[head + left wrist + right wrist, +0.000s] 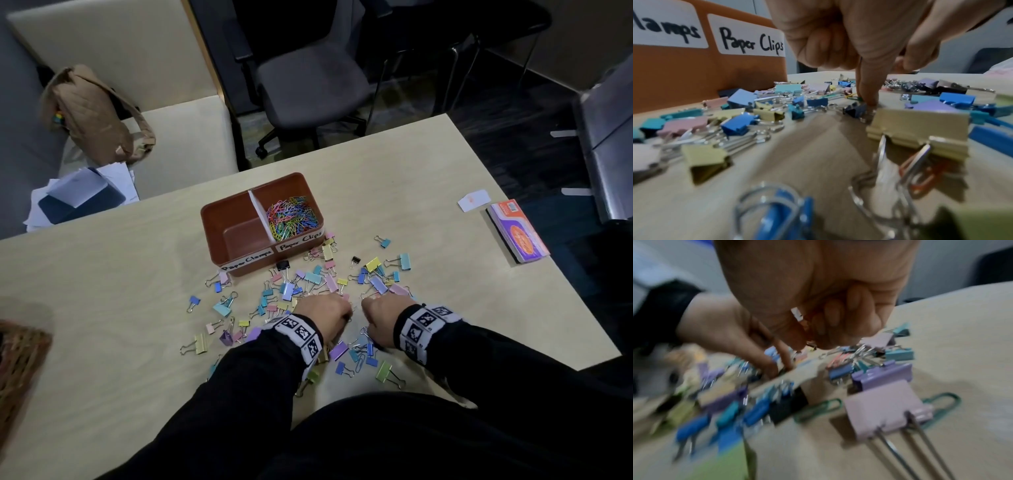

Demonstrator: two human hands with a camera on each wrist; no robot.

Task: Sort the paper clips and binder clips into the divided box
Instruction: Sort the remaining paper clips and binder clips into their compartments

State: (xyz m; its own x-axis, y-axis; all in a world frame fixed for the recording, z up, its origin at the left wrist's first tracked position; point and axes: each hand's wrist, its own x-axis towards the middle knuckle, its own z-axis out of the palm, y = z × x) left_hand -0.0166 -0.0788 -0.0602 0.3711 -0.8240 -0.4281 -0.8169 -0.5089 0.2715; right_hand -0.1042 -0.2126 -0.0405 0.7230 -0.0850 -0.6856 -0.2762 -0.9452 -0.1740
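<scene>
From the head view, the divided box (pixel 239 236) holds paper clips (pixel 293 214) in its right compartment; binder clips (pixel 318 281) lie scattered on the table (pixel 102 291) just before it, around the left hand (pixel 327 317) and right hand (pixel 380 317), both down among them. In the left wrist view, one extended finger (pixel 867 84) presses a green paper clip (pixel 854 97) against the table, the others curled. In the blurred right wrist view, the fingers (pixel 834 316) are curled round small clips, seemingly paper clips.
</scene>
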